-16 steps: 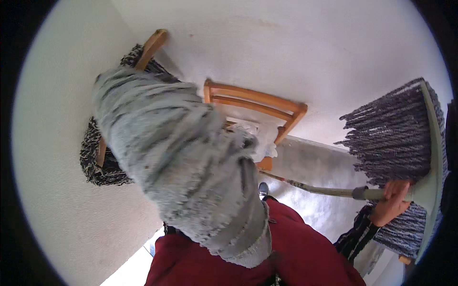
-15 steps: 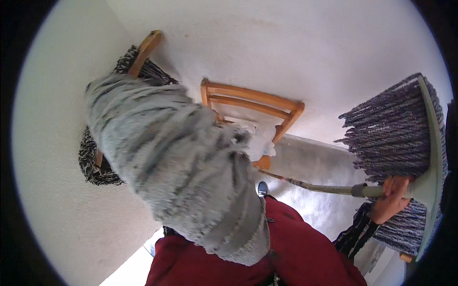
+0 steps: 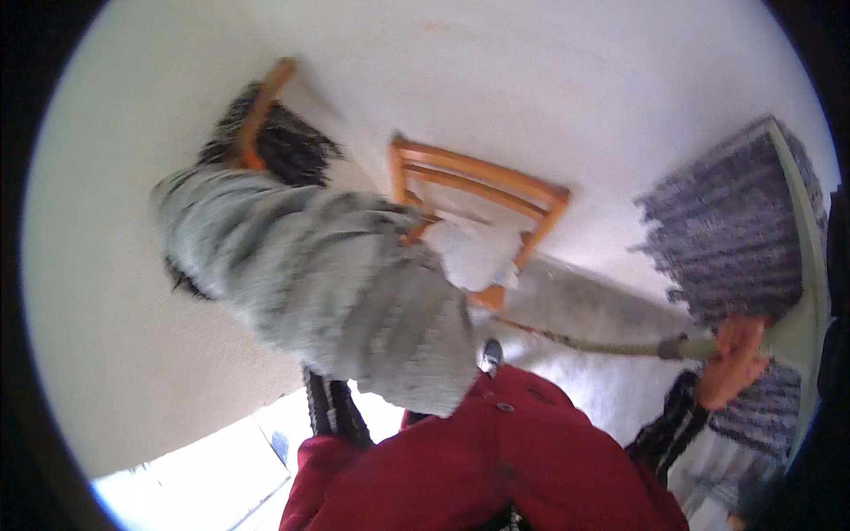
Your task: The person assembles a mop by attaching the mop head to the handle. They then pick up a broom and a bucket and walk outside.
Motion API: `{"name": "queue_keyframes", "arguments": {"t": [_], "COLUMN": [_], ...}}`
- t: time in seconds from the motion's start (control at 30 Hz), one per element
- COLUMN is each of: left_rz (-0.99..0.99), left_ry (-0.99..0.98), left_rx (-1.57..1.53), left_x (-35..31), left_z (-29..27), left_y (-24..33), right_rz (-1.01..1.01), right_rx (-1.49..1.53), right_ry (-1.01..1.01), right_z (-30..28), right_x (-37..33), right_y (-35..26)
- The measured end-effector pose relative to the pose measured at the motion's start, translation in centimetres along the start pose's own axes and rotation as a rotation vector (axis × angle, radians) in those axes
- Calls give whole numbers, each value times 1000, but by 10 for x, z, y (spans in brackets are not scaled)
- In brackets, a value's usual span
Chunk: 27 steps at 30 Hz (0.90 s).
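My right hand (image 3: 735, 363) is closed round the pale handle (image 3: 611, 348) of a string mop, close to its head. The mop's purple-grey strands (image 3: 726, 230) hang from a pale green bar (image 3: 808, 257) at the far right. A grey, wrinkled fuzzy cloth (image 3: 328, 274) spreads across the left middle. My left sleeve (image 3: 335, 409), black with pale stripes, passes behind this cloth, which hides my left hand. Just beyond the cloth, a second mop with black strands (image 3: 297, 146) and a wooden bar (image 3: 263, 111) shows against the wall, partly covered.
A wooden chair (image 3: 482, 181) stands by the white wall, with a white plastic bag (image 3: 474, 252) on it. Grey floor (image 3: 567, 292) runs to its right. At the lower left is a bright opening (image 3: 221, 469). My shoe (image 3: 491, 354) shows beyond the red garment.
The grey cloth's near end has lifted away from me, and my left sleeve now shows below it. My right hand keeps its hold on the mop. The view has shifted slightly and blurred.
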State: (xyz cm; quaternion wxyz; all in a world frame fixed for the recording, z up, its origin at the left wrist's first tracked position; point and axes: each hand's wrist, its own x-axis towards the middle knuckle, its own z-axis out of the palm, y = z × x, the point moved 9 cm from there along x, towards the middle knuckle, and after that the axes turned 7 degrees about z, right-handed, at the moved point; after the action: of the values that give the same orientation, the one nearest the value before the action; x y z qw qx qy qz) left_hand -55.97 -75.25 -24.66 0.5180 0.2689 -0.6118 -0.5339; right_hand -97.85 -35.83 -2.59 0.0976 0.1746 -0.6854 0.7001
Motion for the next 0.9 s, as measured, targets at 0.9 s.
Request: {"name": "queue_keyframes", "arguments": {"t": [0.9], "left_rz": [211], "left_ry": [1021], "left_rx": [303], "left_x": [-130], "left_z": [-64], "left_y": [113], "right_rz": [19], "right_rx": [-16], "right_ry": [-1], "right_z": [-30], "right_x": [7], "right_y": [14]}}
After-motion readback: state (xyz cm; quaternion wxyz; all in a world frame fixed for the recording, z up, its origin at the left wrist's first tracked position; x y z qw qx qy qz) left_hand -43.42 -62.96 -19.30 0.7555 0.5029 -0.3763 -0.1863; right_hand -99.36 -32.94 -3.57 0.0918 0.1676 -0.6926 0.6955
